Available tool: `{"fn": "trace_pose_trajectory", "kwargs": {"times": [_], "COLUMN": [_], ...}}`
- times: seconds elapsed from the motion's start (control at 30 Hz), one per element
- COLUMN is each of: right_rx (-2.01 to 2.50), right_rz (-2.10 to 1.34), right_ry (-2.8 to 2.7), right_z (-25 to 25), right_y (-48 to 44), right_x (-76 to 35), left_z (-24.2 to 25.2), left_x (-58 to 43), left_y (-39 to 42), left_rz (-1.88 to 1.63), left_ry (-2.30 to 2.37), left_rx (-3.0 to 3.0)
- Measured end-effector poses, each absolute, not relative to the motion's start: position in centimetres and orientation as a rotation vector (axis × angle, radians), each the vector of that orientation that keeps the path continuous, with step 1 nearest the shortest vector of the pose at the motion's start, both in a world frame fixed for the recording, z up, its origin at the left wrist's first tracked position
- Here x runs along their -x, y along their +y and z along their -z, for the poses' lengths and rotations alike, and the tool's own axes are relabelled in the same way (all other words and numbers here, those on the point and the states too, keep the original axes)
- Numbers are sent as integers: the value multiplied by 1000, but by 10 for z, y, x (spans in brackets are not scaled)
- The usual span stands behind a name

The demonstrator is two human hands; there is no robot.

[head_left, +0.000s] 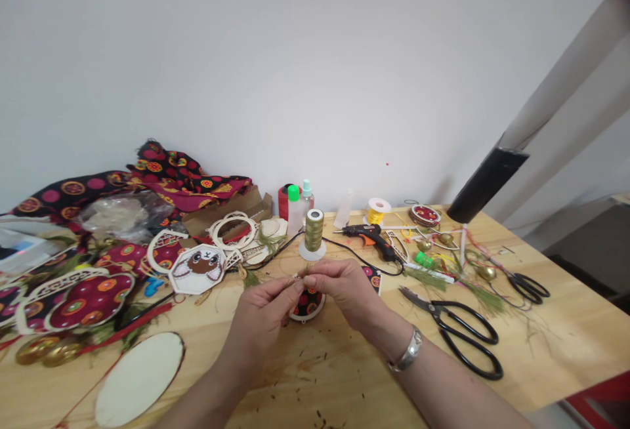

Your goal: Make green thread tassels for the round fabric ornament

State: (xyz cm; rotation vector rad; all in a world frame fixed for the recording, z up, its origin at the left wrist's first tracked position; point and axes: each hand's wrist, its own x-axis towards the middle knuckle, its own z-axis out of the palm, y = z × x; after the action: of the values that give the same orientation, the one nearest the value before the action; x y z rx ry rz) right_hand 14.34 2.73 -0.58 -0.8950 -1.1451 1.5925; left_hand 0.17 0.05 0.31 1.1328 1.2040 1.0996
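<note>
My left hand (268, 307) and my right hand (352, 291) meet at the middle of the table, fingertips nearly touching. Between them is a small round ornament (311, 307), dark patterned fabric within a pale rim. Both hands pinch at its top edge; any thread there is too fine to make out. My left fingers curl along its left side. A silver bracelet (408, 350) circles my right wrist. Just beyond the fingertips stands a spool of olive-green thread (314, 231).
Right of me lie large black-handled scissors (445, 324), a glue gun (371, 239) and smaller scissors (527, 288). To the left are a sheep-face plaque (199, 270), a pale oval disc (140, 376) and heaped patterned fabric (162, 170). Bottles (294, 212) stand near the wall.
</note>
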Motion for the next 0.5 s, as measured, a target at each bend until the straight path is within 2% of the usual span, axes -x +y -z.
{"fn": "trace_pose_trajectory", "kwargs": {"times": [0.5], "right_rx": [916], "right_rz": [-1670], "right_ry": [-1048], "right_z": [8], "right_y": [27], "right_x": [-142], "left_z": [4], "left_x": [0], "left_y": [3], "left_rz": [-1031], "left_ry": [1203], "left_rx": [-1185]}}
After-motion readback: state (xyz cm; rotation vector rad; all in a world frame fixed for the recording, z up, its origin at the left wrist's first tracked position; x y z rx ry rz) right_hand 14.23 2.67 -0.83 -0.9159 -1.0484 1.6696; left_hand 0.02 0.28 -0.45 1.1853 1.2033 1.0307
